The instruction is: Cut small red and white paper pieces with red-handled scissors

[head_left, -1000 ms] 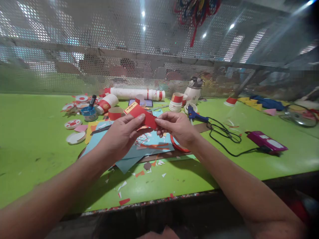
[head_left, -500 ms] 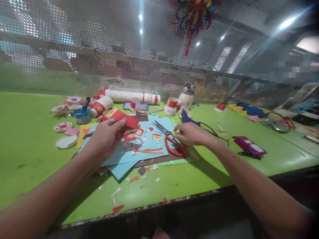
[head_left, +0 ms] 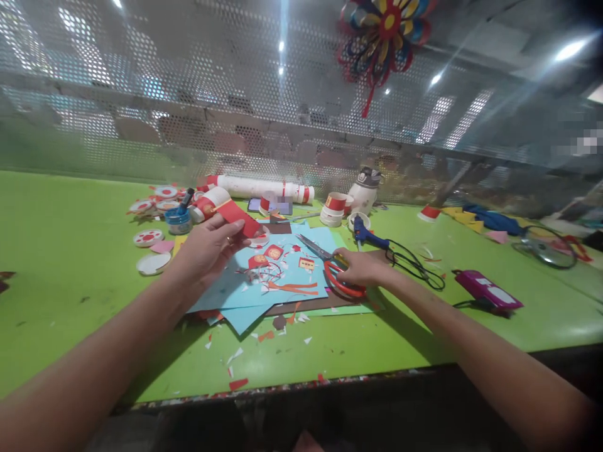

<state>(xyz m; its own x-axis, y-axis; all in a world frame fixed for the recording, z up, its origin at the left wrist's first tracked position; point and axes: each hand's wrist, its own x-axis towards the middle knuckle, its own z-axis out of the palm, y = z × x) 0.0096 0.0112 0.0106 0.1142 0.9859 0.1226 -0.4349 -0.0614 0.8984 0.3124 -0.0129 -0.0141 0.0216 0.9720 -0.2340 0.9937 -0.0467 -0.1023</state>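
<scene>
Up front in the head view, the left hand pinches a red paper strip, lifted off the blue sheets, seemingly to keep it clear. Meanwhile the right hand rests on the scissors lying on those sheets; blurred fingers seem to curl around the red handles. The strip sits well left of the scissors.
</scene>
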